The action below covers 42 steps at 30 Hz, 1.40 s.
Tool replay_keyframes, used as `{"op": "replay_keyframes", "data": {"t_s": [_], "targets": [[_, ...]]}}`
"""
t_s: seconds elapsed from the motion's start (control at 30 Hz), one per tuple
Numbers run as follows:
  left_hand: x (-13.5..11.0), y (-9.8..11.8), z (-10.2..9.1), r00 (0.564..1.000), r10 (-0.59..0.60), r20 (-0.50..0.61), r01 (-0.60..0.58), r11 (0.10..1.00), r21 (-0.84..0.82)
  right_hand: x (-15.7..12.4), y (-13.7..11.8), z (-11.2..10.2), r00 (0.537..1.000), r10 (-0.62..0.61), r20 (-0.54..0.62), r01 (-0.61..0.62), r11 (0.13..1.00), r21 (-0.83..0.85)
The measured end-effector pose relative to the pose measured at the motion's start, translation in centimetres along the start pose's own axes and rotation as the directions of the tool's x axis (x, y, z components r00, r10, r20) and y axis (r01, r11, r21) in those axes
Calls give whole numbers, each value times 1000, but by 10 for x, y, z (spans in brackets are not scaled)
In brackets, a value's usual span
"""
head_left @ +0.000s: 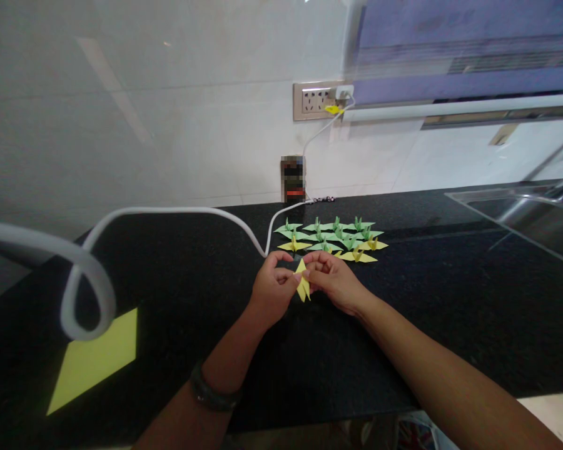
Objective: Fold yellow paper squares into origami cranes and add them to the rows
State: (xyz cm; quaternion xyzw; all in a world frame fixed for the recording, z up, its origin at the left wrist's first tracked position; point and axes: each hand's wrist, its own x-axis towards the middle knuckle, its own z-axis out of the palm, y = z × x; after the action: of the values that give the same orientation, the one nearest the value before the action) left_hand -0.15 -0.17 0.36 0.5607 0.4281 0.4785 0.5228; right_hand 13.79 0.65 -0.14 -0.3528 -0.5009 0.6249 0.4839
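Note:
A small piece of folded yellow paper (303, 289), a narrow diamond with a split lower end, is held upright between my two hands. My left hand (276, 284) pinches its left edge with the thumb, fingers curled behind. From the other side my right hand (335, 279) grips it between thumb and fingers. Just beyond my hands stand several folded paper cranes (336, 234) in rows, green ones at the back and yellow ones nearer. Part of the nearest row is hidden behind my right hand.
Sheets of yellow paper (101, 365) lie at the left on the black countertop (178, 275). A thick white cable (182, 210) loops across the left side. Against the tiled wall stands a pixelated object (293, 178), below a socket (309, 101). A metal sink (535, 215) is at the right.

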Motion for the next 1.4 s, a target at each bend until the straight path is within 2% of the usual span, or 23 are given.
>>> {"op": "replay_keyframes", "data": {"t_s": [0.2, 0.33, 0.4, 0.47, 0.57, 0.63, 0.7, 0.8, 0.87, 1.0, 1.07, 1.13, 1.27, 1.4], "targets": [[-2, 1, 1, 998, -49, 44, 56, 984, -168, -1, -1, 1, 999, -33, -16, 33, 999, 11], [1, -1, -1, 990, -134, 42, 140, 949, -283, 1, 1, -4, 994, -107, 11, 108, 983, -150], [3, -3, -4, 982, -187, 24, 184, 927, -327, 1, 1, -8, 972, -222, 73, 234, 916, -325], [6, -4, -6, 974, -227, 23, 220, 906, -361, 1, -1, -10, 928, -338, 158, 371, 793, -483], [7, -2, -8, 961, -265, 76, 273, 877, -396, 0, -3, -11, 881, -417, 223, 464, 670, -579], [6, 1, -8, 953, -280, 118, 303, 860, -410, 1, -3, -11, 878, -432, 207, 466, 667, -581], [5, 3, -7, 945, -291, 151, 328, 855, -401, 3, -3, -12, 904, -400, 151, 411, 718, -562], [4, 3, -4, 947, -292, 132, 319, 901, -294, 4, -4, -13, 965, -258, 47, 247, 835, -491], [4, 1, -3, 963, -260, 74, 269, 945, -185, 5, -3, -13, 982, -191, 12, 176, 876, -449], [4, -4, 0, 988, -153, -7, 153, 986, -71, 5, 0, -11, 983, -184, -12, 164, 901, -402], [5, -7, -1, 993, -108, -38, 107, 994, -27, 5, 1, -10, 965, -253, -61, 204, 882, -425], [5, -10, -2, 996, -50, -72, 55, 996, 69, 3, 1, -9, 937, -342, -76, 257, 819, -513], [5, -14, -6, 988, 126, -93, -88, 936, 340, 1, -1, -8, 910, -413, 33, 335, 686, -646], [4, -15, -7, 977, 200, -76, -147, 887, 439, 1, 1, -9, 920, -389, -54, 274, 734, -621]]}}
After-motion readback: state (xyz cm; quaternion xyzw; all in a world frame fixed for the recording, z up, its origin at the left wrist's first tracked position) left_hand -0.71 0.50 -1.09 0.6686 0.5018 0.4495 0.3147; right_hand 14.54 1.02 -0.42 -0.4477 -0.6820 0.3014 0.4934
